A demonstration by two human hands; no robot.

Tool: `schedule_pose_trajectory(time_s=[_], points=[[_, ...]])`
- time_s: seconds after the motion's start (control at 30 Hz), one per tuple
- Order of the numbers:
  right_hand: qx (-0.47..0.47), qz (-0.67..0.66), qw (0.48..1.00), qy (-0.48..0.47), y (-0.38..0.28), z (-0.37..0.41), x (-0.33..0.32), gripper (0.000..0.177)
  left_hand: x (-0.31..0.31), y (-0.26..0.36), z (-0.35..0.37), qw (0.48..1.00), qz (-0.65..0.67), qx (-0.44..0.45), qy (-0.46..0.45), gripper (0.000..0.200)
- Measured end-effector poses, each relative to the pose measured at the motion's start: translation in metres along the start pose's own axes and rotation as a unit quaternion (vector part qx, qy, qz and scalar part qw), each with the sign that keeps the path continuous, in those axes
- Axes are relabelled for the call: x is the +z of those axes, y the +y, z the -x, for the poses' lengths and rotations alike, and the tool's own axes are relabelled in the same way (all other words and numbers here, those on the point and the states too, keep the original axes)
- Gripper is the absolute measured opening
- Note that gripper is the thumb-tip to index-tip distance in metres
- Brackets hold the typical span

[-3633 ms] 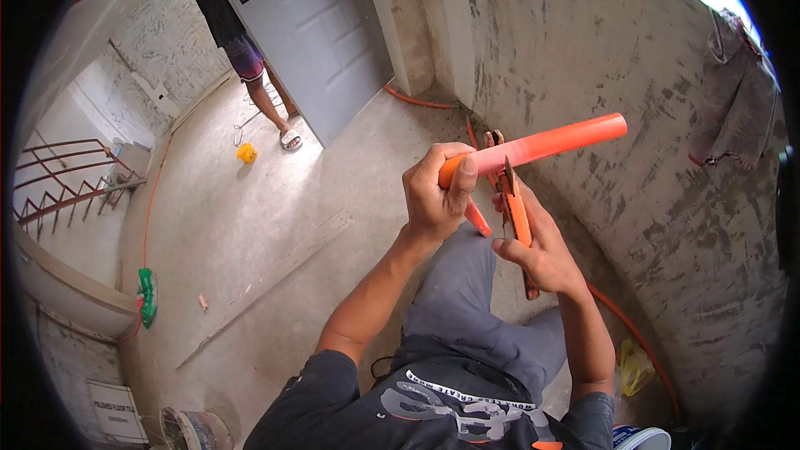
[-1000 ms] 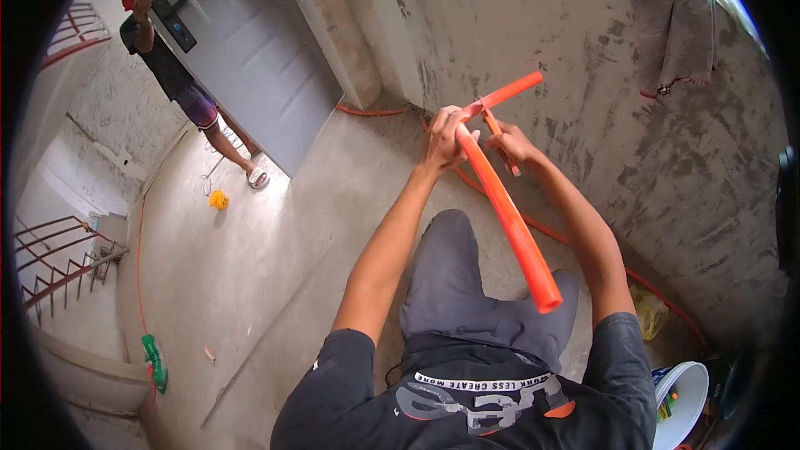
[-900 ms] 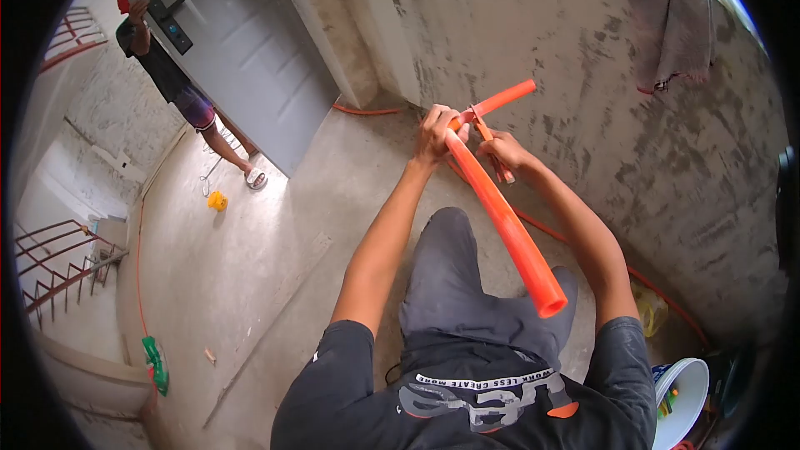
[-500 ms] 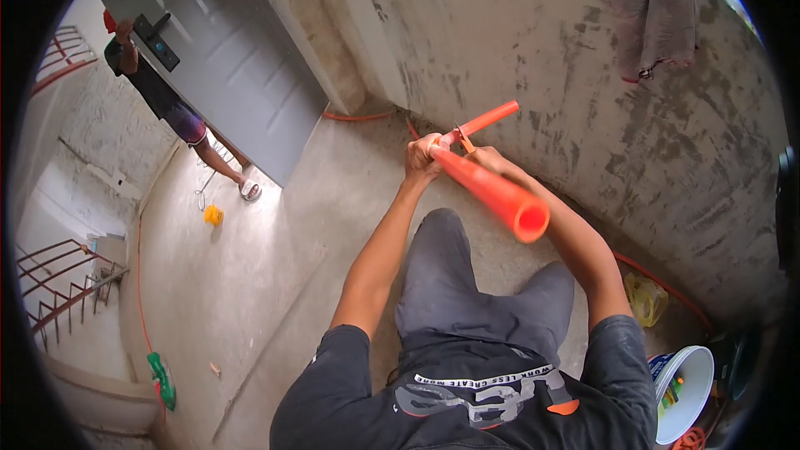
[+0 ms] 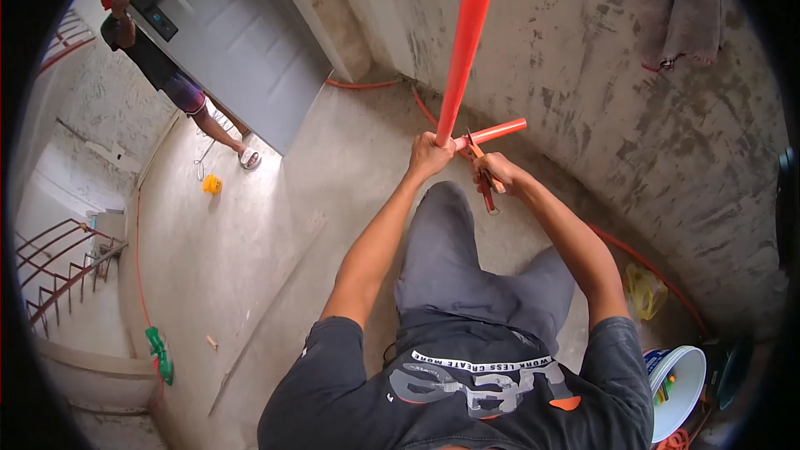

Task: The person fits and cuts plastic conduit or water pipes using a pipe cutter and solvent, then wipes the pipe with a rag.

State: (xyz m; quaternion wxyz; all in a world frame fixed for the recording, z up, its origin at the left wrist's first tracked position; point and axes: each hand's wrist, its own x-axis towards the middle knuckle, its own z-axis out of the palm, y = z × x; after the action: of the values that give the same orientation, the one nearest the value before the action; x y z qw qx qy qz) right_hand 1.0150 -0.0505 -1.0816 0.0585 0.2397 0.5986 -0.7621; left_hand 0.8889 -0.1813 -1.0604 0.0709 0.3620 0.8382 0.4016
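My left hand (image 5: 431,157) is closed round the lower end of a long orange-red pipe (image 5: 467,50), which rises toward the wall with its open end at the top. A shorter piece of orange pipe (image 5: 500,129) extends to the right from beside that hand. My right hand (image 5: 497,173) grips an orange-handled cutting tool (image 5: 477,150), its head against the shorter pipe close to my left hand. The exact joint between the two pipes is hidden by my fingers.
A person (image 5: 158,67) stands by the grey door (image 5: 225,33). A yellow object (image 5: 212,184) and a green one (image 5: 160,356) lie on the floor (image 5: 275,283). A white bucket (image 5: 685,396) and yellow bag (image 5: 645,292) are at right. Cloth (image 5: 679,12) hangs on the wall.
The long pipe has swung from pointing toward me to pointing up and away. My right hand and the tool's handles have moved lower and into clearer view.
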Motion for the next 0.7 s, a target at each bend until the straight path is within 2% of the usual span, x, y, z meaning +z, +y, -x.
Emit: schedule_pose_trajectory(time_s=[0.13,0.2,0.23,0.3,0.33,0.4,0.53,0.57,0.6,0.63,0.67,0.7], points=[[0.003,0.004,1.0,-0.001,0.027,0.004,0.003,0.012,0.013,-0.022,0.011,0.999,0.024,-0.041,-0.021,0.032],[-0.019,0.037,0.999,-0.006,0.038,0.005,0.006,0.013,0.017,-0.031,0.017,0.982,0.115,-0.134,-0.062,0.032],[-0.016,0.034,0.999,-0.005,0.041,0.008,0.007,0.013,0.018,-0.036,0.019,0.982,0.114,-0.137,-0.066,0.032],[-0.047,0.125,0.991,0.009,0.046,0.015,0.008,0.015,0.017,-0.04,0.022,0.959,0.194,-0.178,-0.104,0.029],[-0.044,0.123,0.991,0.009,0.048,0.019,0.009,0.015,0.016,-0.041,0.024,0.958,0.194,-0.181,-0.106,0.029],[-0.056,0.155,0.986,0.003,0.054,0.024,0.012,0.018,0.012,-0.046,0.027,0.921,0.239,-0.255,-0.175,0.03],[-0.046,0.147,0.988,0.031,0.073,0.028,0.019,0.021,0.024,-0.058,0.044,0.919,0.258,-0.246,-0.171,0.033],[-0.03,0.125,0.991,0.024,0.079,0.029,0.021,0.031,0.029,-0.064,0.051,0.973,0.18,-0.136,-0.047,0.035],[-0.013,0.1,0.995,0.017,0.084,0.029,0.024,0.043,0.032,-0.067,0.058,0.992,0.095,-0.02,0.075,0.038],[0.019,0.086,0.996,-0.008,0.09,0.028,0.026,0.05,0.039,-0.069,0.065,0.973,0.196,-0.016,0.124,0.04],[0.02,0.081,0.996,-0.007,0.095,0.029,0.028,0.05,0.047,-0.069,0.068,0.974,0.194,-0.016,0.119,0.04],[0.026,0.081,0.996,-0.003,0.094,0.035,0.033,0.052,0.052,-0.064,0.073,0.933,0.327,-0.044,0.143,0.041]])
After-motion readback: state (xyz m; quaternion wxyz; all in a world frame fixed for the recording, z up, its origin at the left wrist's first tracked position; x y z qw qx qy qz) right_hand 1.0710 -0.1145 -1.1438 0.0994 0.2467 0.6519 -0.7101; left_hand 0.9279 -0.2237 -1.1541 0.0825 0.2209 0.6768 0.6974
